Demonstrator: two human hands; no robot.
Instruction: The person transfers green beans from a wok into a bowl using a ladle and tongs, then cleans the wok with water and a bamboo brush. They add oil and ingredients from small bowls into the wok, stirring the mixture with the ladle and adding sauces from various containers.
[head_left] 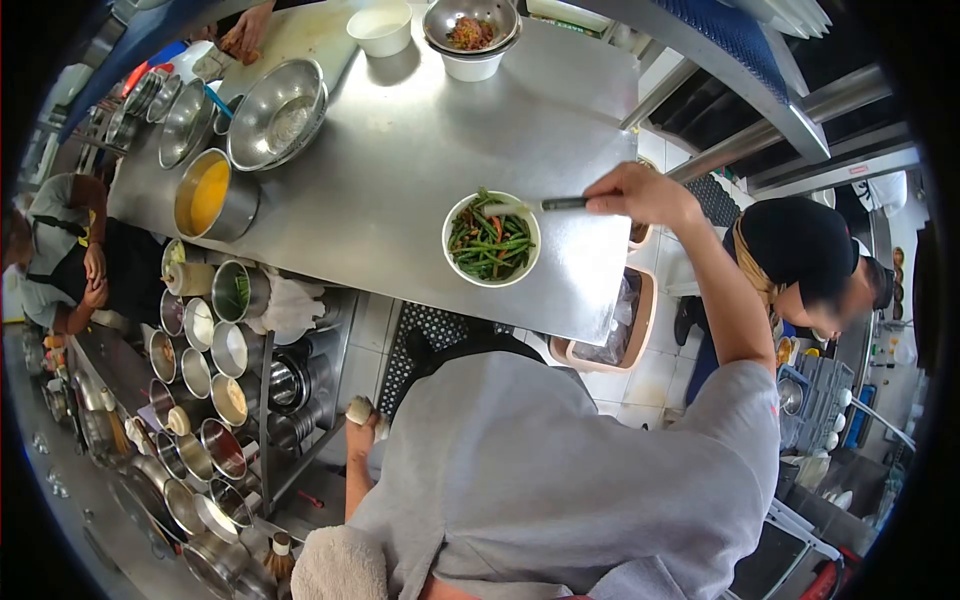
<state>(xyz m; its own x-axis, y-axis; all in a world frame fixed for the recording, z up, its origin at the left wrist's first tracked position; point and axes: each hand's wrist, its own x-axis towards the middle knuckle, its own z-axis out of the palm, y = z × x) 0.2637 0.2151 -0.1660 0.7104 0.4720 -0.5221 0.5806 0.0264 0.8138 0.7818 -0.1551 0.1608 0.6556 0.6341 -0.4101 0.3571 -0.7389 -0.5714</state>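
My right hand (640, 195) grips the dark handle of a utensil (565, 204). Its pale, flat end reaches over the rim of a white bowl (449, 262) and overlaps the food inside. Cooked green beans (492, 240) with bits of red fill this bowl, which stands near the front edge of the steel table (390, 210). Low on the left, beside my body, my left hand (358, 440) is closed around a pale, round-ended object (360, 409); I cannot tell what it is.
Steel bowls (278, 115) and a pot of orange liquid (205, 200) stand at the table's left. Farther back are a white bowl (380, 30) and a bowl of chopped food (470, 33). A lined bin (645, 320) stands below right. Co-workers (790, 250) are on both sides.
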